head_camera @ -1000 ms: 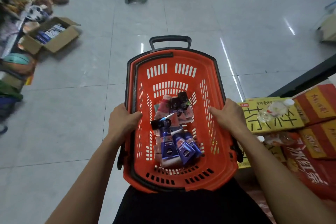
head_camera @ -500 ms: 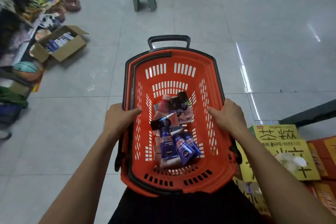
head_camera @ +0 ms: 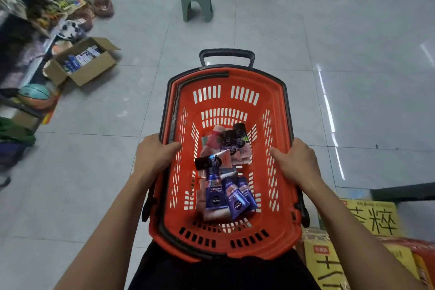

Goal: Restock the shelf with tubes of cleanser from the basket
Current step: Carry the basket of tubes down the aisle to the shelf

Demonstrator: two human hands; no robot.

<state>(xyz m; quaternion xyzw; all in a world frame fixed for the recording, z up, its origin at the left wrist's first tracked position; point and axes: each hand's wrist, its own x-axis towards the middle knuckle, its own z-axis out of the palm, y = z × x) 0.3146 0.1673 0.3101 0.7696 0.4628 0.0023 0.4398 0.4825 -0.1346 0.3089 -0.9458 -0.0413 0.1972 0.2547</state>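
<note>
**Two hands carry an orange basket of cleanser tubes through a shop aisle**

Head view: a person looks down at an orange plastic basket (head_camera: 277,110) held out in front of the body above a pale tiled floor (head_camera: 329,42). The left hand (head_camera: 154,156) grips the basket's left rim, fingers curled under the edge and thumb lying over the top. The right hand (head_camera: 295,160) grips the opposite rim in the same way, thumb pointing inward. Both bare forearms reach up from the bottom corners of the picture.

Between the two hands, on the basket's bottom, lies a loose heap of cleanser tubes (head_camera: 223,169). Nearest the person are three dark blue tubes (head_camera: 215,193) lying side by side. Just beyond them a tube with a black cap (head_camera: 206,162) lies crosswise, and farther out are pink tubes (head_camera: 213,141) and black tubes (head_camera: 233,140) overlapping one another. A black pull handle (head_camera: 227,54) stands out from the basket's far end.

Well beyond the left hand and to its left, an open cardboard box (head_camera: 87,70) holding small packs sits on the floor beside crowded shelves (head_camera: 28,19) of goods. Straight ahead, far past the basket, stands a green plastic stool (head_camera: 196,1). Below and outside the right hand are yellow cartons (head_camera: 374,219) printed with black characters.
</note>
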